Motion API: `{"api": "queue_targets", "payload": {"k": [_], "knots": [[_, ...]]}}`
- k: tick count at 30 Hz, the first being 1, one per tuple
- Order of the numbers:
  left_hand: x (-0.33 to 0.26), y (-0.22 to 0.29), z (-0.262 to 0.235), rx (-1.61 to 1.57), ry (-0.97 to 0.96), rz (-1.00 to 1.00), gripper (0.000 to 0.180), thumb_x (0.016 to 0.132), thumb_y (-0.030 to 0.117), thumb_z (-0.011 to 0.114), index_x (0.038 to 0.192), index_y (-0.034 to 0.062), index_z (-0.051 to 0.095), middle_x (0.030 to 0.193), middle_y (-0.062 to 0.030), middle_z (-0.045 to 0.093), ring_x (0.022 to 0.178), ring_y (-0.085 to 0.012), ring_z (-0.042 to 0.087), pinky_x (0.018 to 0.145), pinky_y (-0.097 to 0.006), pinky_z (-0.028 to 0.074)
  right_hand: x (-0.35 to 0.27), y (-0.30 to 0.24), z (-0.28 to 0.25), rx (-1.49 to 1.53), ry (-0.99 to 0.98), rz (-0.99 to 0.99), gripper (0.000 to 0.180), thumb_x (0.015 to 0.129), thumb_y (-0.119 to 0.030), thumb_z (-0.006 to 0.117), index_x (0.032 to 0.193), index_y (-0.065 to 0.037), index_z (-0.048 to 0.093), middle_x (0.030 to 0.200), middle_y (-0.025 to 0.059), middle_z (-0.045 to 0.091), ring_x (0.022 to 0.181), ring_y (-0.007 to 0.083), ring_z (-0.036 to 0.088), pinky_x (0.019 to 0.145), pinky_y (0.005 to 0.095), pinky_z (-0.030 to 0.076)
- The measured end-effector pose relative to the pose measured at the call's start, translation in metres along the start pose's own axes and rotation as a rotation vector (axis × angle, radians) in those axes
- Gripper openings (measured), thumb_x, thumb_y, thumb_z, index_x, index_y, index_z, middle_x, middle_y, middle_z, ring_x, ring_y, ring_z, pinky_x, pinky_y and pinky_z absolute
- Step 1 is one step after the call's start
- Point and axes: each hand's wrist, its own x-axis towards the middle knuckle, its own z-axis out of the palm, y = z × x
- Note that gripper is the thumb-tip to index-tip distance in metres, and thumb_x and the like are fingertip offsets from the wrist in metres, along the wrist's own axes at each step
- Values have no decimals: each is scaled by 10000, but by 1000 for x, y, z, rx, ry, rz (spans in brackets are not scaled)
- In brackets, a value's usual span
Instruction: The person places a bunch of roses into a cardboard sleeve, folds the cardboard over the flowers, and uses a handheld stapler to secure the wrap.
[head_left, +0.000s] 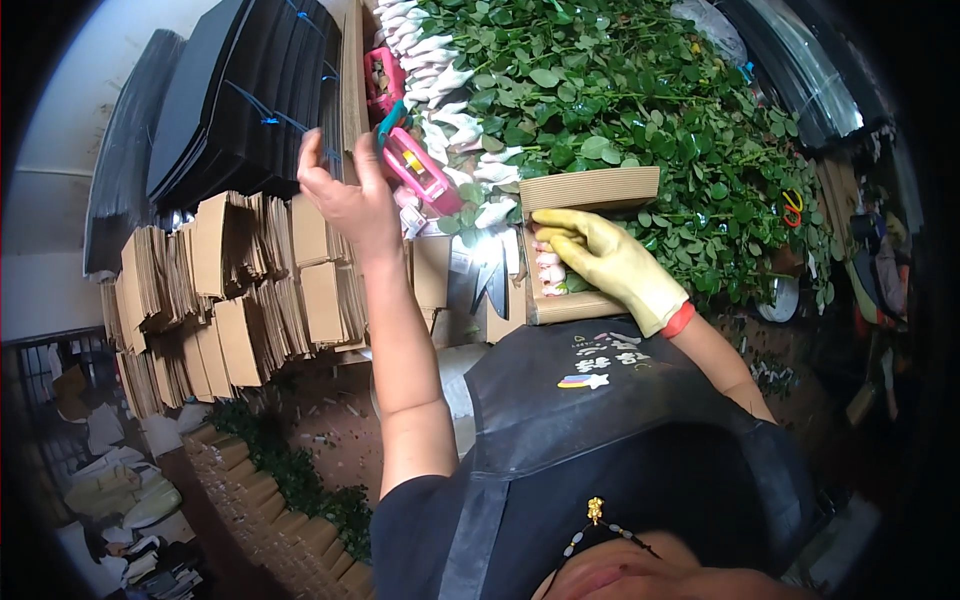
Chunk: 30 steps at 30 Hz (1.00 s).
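Note:
My left hand, bare, is raised beside the cardboard stacks with its thumb and fingers apart, and nothing shows in it. Just past it lies a pink tape dispenser. My right hand wears a pale yellow rubber glove with a red band at the wrist. Its bent fingers press on a row of pale pink roses and partly hide them. The roses lie inside a folded corrugated cardboard wrap right in front of my apron. Scissors lie left of the wrap.
Leafy green rose stems cover the table beyond, with white-netted flower heads along their left edge. Cardboard sheets stand stacked at left, below strapped black sheets. Yellow-and-red-handled cutters lie on the leaves at right.

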Motion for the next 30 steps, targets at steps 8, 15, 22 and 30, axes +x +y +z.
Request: {"api": "queue_targets", "payload": {"k": [8,15,22,30], "knots": [[23,-145,-25,154,-652,-660,653,842,382,868,1266,-76,677,1139,-233,756,1045,-307,727,963,-403,554,1,-16,2,-315,-122,-116,385,1051,-213,620,1416,-93,643,1231,139,737,1118,231,702,973,350,557],[-7,-3,-47,52,99,-100,158,931,38,743,1077,-22,754,990,-147,752,881,-277,722,840,-377,573,2,10,-14,60,-132,-55,424,1062,-188,623,1460,-45,591,1301,105,709,1136,173,674,1038,316,512],[-118,113,-29,-159,-674,460,332,863,226,828,1146,69,757,1103,-99,735,970,-264,684,836,-414,528,11,-13,-42,253,-96,91,388,1024,-193,704,1326,32,611,1243,107,713,1114,136,663,968,302,550],[-204,39,-3,-219,-897,-820,316,971,257,776,1051,-40,705,910,-99,682,845,-227,657,778,-388,537,-32,108,-106,183,171,310,259,1025,-118,699,1259,-12,660,1022,-36,696,794,31,548,705,201,463]]}}
